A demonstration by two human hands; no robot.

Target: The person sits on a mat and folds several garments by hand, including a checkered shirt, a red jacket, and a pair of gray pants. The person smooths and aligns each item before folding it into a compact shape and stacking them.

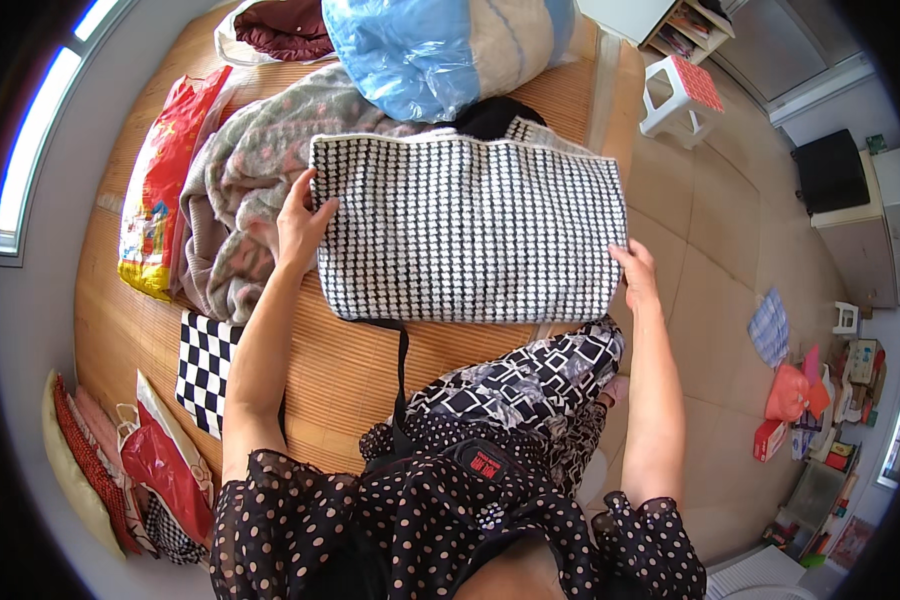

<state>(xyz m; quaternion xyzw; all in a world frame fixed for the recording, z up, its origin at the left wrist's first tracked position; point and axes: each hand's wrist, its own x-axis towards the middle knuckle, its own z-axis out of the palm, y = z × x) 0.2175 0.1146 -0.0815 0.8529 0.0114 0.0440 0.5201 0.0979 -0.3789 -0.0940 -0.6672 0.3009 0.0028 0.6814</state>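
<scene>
Stretched out in front of me is a folded piece of black-and-white knit fabric (pixel 470 230) with a small broken-check pattern; whether it is a garment cannot be told. My left hand (pixel 305 222) grips its left edge, with the thumb on top and the fingers partly behind. At the opposite edge, my right hand (pixel 637 272) pinches the lower right side between thumb and fingers. A black piece of clothing (pixel 495 115) shows behind the fabric's upper edge. Close to my left hand lies a rumpled grey-and-pink knit (pixel 245 180).
A ribbed wooden-toned mat (pixel 340 375) covers the surface under everything. On it are a red-and-yellow plastic bag (pixel 165 190), a blue-and-beige bundle in clear plastic (pixel 420 55) and a checkered cloth (pixel 205 370). A white stool with a red top (pixel 685 90) stands on the tiled floor.
</scene>
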